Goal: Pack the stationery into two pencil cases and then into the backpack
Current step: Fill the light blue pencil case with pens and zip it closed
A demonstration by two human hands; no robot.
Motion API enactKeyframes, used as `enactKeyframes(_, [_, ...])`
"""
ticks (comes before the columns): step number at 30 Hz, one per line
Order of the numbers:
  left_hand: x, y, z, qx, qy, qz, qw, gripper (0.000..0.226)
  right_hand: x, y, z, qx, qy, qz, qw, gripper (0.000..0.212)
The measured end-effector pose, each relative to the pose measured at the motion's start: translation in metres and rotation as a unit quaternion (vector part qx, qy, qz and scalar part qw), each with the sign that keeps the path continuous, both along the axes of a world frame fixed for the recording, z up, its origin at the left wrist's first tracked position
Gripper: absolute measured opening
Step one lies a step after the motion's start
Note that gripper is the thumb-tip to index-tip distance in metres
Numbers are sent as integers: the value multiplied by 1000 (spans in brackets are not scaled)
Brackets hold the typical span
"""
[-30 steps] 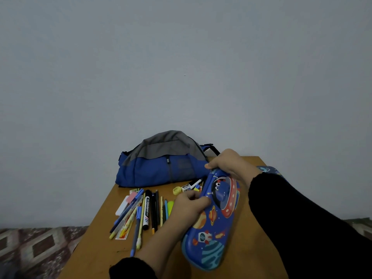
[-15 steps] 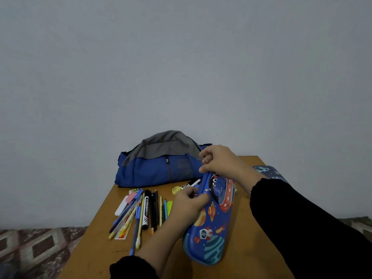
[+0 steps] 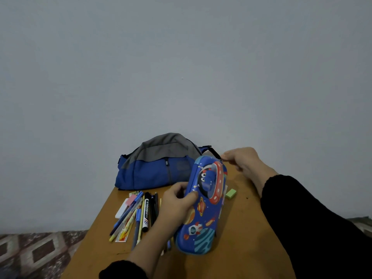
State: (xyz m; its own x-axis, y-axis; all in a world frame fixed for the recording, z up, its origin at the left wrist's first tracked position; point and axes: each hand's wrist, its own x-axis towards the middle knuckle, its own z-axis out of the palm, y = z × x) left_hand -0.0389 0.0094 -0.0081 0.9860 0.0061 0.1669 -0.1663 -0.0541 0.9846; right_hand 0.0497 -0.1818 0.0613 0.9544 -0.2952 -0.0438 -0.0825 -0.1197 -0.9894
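A blue pencil case (image 3: 203,208) printed with planets, a rocket and a UFO stands tilted on its long edge on the wooden table (image 3: 241,238). My left hand (image 3: 177,204) grips its left side near the middle. At the case's far top corner my right hand (image 3: 243,161) pinches a small dark zipper pull. Pens, pencils and a black marker (image 3: 146,215) lie in a loose row to the left. A blue and grey backpack (image 3: 157,168) sits at the table's far edge. The second pencil case is hidden behind my right arm.
A green eraser (image 3: 230,193) lies just right of the pencil case. A white and pink eraser (image 3: 125,206) sits at the left of the pen row. The table's left edge drops to a patterned floor (image 3: 40,252). A plain wall stands behind.
My right hand moved from the left of the case's top end round to its right corner, drawing the zipper pull. The case now stands more upright. The green eraser has come into view.
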Motion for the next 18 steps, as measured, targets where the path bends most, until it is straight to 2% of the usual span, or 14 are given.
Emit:
enactKeyframes(3, [6,6,4,-13,-24,29,999,10,-5,-10,-9,109,130,31,985,15])
enactKeyframes(6, [11,4,6,-39,-23,50,998,8,-13,-10,-20,157,192,70,966,14])
enactKeyframes(12, [25,2,11,-149,6,116,982,21,-30,3,-42,188,256,138,938,16])
enactKeyframes(18, [47,12,14,-277,77,219,932,22,-45,11,-65,234,266,146,924,2])
